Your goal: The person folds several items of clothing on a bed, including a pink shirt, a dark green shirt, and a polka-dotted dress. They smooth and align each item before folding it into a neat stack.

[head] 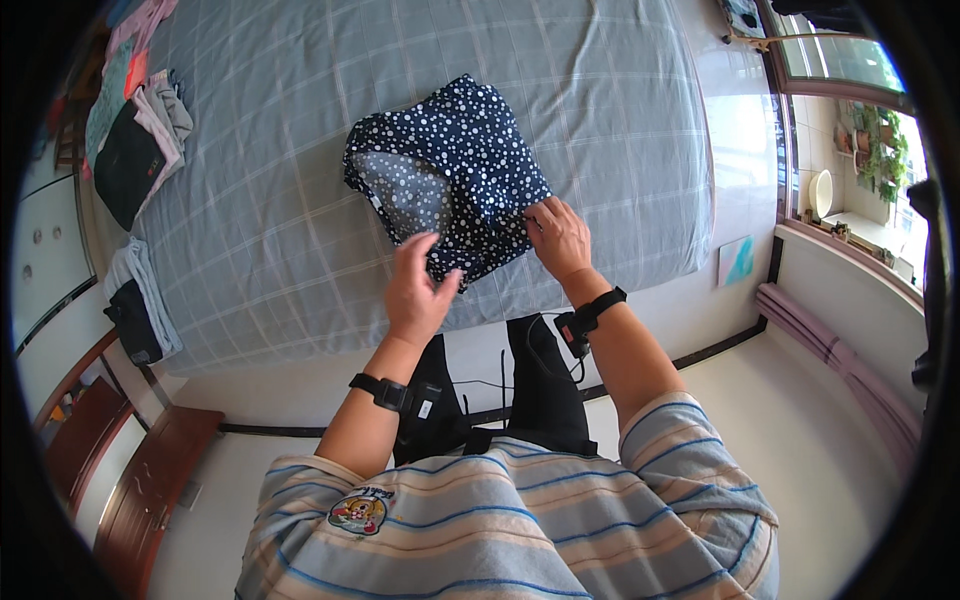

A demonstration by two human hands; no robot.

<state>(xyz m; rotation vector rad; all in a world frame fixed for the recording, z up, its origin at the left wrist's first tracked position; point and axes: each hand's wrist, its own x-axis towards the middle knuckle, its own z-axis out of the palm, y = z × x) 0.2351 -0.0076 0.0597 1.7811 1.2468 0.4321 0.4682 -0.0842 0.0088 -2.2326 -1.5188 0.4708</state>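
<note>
A navy garment with white polka dots [487, 157] lies partly bunched on the bed in front of me. Its paler inner side shows through an opening on the left; what kind of garment it is I cannot tell. My right hand [561, 238] has its fingertips closed on the cloth at the lower right edge. My left hand [421, 289] is at the near left edge, thumb and fingers apart, holding nothing. Whether its fingertips touch the fabric is unclear.
A grey checked bedsheet [285, 187] covers the bed. Along its left edge lie folded clothes, including a black garment [127, 169] and a light grey-blue one [139, 277]. A gathered mauve curtain [840, 360] hangs by the window at right; a brown wooden door [142, 480] stands lower left.
</note>
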